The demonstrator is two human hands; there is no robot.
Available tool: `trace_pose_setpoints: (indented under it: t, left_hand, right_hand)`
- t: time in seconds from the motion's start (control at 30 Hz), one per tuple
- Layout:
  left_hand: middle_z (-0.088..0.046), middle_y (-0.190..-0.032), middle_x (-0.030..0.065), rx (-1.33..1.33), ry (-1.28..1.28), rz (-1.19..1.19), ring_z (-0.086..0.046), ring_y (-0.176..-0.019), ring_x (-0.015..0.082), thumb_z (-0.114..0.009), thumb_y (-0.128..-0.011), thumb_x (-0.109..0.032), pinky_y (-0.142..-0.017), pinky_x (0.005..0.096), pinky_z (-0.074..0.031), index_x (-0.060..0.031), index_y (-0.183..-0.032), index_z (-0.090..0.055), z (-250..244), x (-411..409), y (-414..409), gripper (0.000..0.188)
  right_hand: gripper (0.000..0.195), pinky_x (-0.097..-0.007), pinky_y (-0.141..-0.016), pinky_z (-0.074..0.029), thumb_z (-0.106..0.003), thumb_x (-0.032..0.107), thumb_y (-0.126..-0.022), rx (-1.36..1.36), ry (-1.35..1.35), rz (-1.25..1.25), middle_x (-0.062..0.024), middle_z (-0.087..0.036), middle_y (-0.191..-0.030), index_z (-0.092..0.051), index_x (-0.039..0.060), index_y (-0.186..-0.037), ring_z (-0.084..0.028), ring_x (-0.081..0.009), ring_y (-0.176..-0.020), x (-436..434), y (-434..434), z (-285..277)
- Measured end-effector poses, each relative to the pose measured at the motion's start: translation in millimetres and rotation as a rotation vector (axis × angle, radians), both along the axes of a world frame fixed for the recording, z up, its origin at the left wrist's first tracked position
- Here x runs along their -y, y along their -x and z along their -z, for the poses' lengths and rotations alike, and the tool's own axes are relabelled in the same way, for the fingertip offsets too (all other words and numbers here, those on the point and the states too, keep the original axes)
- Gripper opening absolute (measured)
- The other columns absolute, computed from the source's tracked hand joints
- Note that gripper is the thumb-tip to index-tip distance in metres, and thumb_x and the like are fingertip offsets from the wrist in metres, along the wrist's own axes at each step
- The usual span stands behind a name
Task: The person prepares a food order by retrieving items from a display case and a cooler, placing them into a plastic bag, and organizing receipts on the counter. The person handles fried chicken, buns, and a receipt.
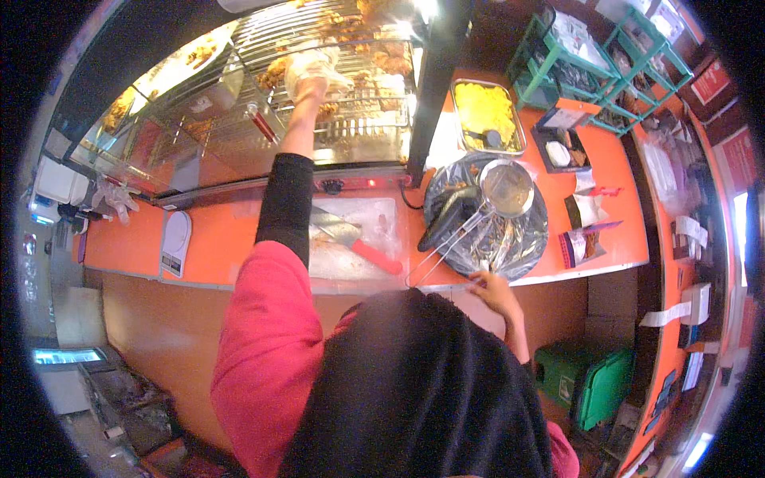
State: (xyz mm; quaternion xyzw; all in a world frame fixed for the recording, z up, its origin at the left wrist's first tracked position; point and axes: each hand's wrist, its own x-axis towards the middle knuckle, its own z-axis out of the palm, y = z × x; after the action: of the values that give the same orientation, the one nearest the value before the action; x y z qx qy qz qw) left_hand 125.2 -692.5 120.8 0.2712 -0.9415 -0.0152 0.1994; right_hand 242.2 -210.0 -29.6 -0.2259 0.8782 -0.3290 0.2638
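My left hand (312,70), in a clear plastic glove, reaches into the lit glass food warmer (358,152). It is among pieces of fried food (274,73) on the wire rack (257,33); whether its fingers hold a piece is hidden. My bare right hand (499,294) is at the counter's front edge with bent fingers, close to the rim of a round black tub (532,239) lined with plastic. Whether it grips the liner is unclear. A wire-handled strainer (507,188) lies across the tub. A red-handled knife (376,257) rests on a white cutting board (382,218).
A steel tray of yellow food (487,110) stands behind the tub. Right of it are an open black box (559,152), small packets (580,246) and green racks (562,66). A white scale (177,242) sits at left on the orange counter (221,239). A green bin (603,388) stands below.
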Motion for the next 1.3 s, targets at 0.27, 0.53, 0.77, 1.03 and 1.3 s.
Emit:
trace_pose_setpoints:
  t: [0.27,0.53,0.77,1.03,1.3]
  left_hand:
    - [-0.055,-0.104,0.0139,0.086,-0.027,0.235,-0.052,-0.095,0.0284,-0.042,-0.079,-0.041,-0.082,0.0352,-0.040,-0.0048,-0.098,-0.057,-20.4,-55.8,22.6,0.043]
    - [-0.056,-0.105,0.0130,0.059,-0.009,0.369,-0.053,-0.096,0.0276,-0.041,-0.080,-0.043,-0.083,0.0350,-0.039,-0.0053,-0.098,-0.057,-26.3,-94.5,74.3,0.045]
    - [-0.055,-0.105,0.0126,-0.510,-0.032,0.388,-0.052,-0.095,0.0278,-0.042,-0.079,-0.043,-0.083,0.0353,-0.039,-0.0056,-0.100,-0.056,-5.7,-44.7,36.7,0.045]
    - [-0.055,-0.106,0.0122,-0.587,-0.107,0.410,-0.052,-0.095,0.0281,-0.044,-0.078,-0.043,-0.083,0.0357,-0.039,-0.0060,-0.102,-0.055,14.1,-36.7,-10.6,0.046]
    - [-0.055,-0.106,0.0118,-0.412,-0.080,0.333,-0.052,-0.095,0.0284,-0.046,-0.077,-0.043,-0.083,0.0360,-0.039,-0.0064,-0.103,-0.054,17.3,-43.4,1.8,0.046]
  right_hand:
    - [0.031,-0.0314,-0.062,-0.045,-0.062,0.025,-0.072,-0.257,0.187,0.308,-0.0150,-0.061,-0.080,-0.057,-0.0001,-0.089,-0.060,-0.0224,-0.071,31.0,63.9,-4.3]
    - [0.064,-0.0394,-0.067,-0.045,-0.062,0.042,-0.070,-0.340,-0.109,0.317,-0.0189,-0.051,-0.097,-0.036,0.0061,-0.116,-0.057,-0.0343,-0.077,108.7,35.1,24.2]
    - [0.089,-0.0440,-0.071,-0.044,-0.064,0.049,-0.063,-0.232,-0.254,0.458,-0.0253,-0.046,-0.100,-0.016,0.0107,-0.128,-0.054,-0.0399,-0.085,150.1,59.5,16.9]
    - [0.094,-0.0435,-0.072,-0.044,-0.066,0.036,-0.061,-0.192,-0.159,0.410,-0.0283,-0.045,-0.098,-0.009,0.0160,-0.132,-0.053,-0.0416,-0.084,139.6,59.7,24.3]
    - [0.096,-0.0432,-0.073,-0.044,-0.067,0.033,-0.061,-0.213,-0.247,0.357,-0.0259,-0.047,-0.096,-0.007,0.0163,-0.133,-0.054,-0.0406,-0.084,139.1,59.9,22.5]
